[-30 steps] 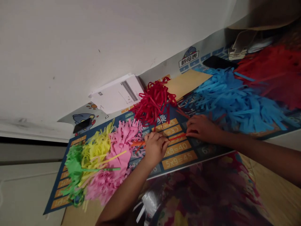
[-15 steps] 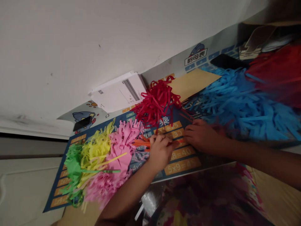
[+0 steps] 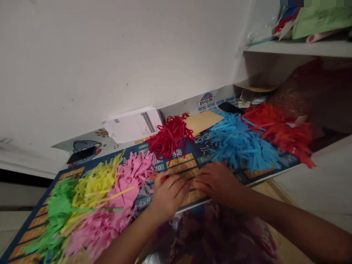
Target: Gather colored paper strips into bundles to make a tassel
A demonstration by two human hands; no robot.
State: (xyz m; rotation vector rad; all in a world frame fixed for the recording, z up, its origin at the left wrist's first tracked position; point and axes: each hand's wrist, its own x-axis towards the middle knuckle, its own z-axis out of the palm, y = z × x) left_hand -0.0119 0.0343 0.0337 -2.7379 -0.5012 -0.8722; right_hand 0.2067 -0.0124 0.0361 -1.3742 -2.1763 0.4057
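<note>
Printed blue mat (image 3: 143, 202) carries bunched coloured strips (image 3: 239, 143), tan card (image 3: 203, 121)

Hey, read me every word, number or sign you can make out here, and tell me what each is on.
"韵母表": sign at the mat's back.
"乘": mat.
"20", "35", "4x8": the mat's cells.
Other sums there: blurred or partly covered.
Papers: print too small to read.
Green packet on the shelf: writing too blurred to read.
</note>
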